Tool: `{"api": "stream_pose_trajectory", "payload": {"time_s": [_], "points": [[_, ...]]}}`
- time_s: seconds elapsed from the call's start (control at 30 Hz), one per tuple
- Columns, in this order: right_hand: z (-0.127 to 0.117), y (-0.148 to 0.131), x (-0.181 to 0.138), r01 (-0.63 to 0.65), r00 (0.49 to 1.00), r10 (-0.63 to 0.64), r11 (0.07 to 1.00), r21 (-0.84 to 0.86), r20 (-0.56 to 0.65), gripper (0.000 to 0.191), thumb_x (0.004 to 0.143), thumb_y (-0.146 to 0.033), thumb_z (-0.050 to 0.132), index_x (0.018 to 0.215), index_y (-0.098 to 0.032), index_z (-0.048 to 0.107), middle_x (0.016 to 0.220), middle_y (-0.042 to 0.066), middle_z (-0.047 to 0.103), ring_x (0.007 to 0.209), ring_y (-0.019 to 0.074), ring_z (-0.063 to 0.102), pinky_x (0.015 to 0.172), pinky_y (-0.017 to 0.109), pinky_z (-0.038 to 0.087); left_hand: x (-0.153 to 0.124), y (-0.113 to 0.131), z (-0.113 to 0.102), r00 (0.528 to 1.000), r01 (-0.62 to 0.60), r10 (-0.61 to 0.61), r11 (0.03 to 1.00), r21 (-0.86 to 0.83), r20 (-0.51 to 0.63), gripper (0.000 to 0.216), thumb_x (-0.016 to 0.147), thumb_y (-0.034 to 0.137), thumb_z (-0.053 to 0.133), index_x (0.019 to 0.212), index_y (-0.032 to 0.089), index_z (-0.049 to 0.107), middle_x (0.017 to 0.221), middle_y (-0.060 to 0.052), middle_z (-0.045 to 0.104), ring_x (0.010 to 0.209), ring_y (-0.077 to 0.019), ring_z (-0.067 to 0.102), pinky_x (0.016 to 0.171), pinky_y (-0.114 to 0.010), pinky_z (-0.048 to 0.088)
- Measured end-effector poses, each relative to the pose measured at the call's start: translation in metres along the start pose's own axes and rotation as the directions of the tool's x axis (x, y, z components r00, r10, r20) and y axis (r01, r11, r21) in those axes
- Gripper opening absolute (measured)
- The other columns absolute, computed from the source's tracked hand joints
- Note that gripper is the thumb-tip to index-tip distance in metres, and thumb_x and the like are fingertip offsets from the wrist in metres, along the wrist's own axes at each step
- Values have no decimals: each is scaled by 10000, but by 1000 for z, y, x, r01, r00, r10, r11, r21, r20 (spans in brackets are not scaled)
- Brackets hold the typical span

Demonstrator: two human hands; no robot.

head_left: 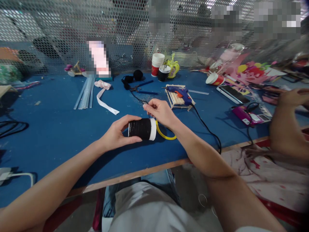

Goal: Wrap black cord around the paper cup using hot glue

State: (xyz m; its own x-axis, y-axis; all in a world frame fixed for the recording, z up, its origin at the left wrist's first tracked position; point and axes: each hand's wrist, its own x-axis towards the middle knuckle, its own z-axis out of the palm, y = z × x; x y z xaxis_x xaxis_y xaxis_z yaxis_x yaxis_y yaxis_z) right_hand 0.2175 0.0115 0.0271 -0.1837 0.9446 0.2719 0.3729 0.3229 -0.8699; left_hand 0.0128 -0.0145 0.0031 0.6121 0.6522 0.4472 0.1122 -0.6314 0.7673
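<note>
My left hand (116, 134) is wrapped round a paper cup (142, 129) lying on its side, most of it covered in black cord, with a white rim to the right. A yellow curved handle (164, 133) sticks out from the cup's right end. My right hand (160, 111) is just above the cup's rim, fingers pinched on a thin black cord (138, 98) that runs back across the blue table (55, 125).
A blue glue gun (181, 92) rests on a stick rack (175, 98), its black cable trailing to the table edge. Scissors (142, 87), stacked cups (157, 63), a white ribbon (105, 101), clear glue sticks (85, 93) and phones (231, 92) lie behind. Another person's arm (286, 129) is at right.
</note>
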Motion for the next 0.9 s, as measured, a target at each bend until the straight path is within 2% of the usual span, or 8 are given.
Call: {"api": "stream_pose_trajectory", "payload": {"time_s": [0.3, 0.5, 0.9], "points": [[0, -5, -2, -38, 998, 42, 996, -83, 50, 337, 765, -463, 562, 630, -160, 502, 528, -27, 498, 491, 74, 417, 509, 232, 328, 1, -3, 0, 999, -44, 44, 999, 0, 1, 588, 657, 233, 732, 1187, 212, 476, 1118, -102, 530, 1033, -213, 531, 882, -350, 459], [0, -4, -3, -64, 995, 66, 997, -39, 68, 349, 748, -491, 568, 643, -163, 513, 529, -27, 499, 486, 74, 395, 497, 234, 305, 1, -4, 0, 998, -69, 69, 997, 46, -11, 589, 658, 246, 732, 1190, 211, 479, 1139, -120, 535, 1069, -240, 526, 929, -397, 430], [-6, 6, -1, -102, 973, 107, 994, -33, 205, 329, 731, -484, 584, 663, -164, 550, 536, -42, 447, 490, 69, 348, 460, 218, 266, 0, -4, 1, 991, -133, 133, 988, 76, 5, 580, 661, 244, 732, 1185, 213, 488, 1166, -132, 537, 1115, -259, 507, 953, -432, 419]]}}
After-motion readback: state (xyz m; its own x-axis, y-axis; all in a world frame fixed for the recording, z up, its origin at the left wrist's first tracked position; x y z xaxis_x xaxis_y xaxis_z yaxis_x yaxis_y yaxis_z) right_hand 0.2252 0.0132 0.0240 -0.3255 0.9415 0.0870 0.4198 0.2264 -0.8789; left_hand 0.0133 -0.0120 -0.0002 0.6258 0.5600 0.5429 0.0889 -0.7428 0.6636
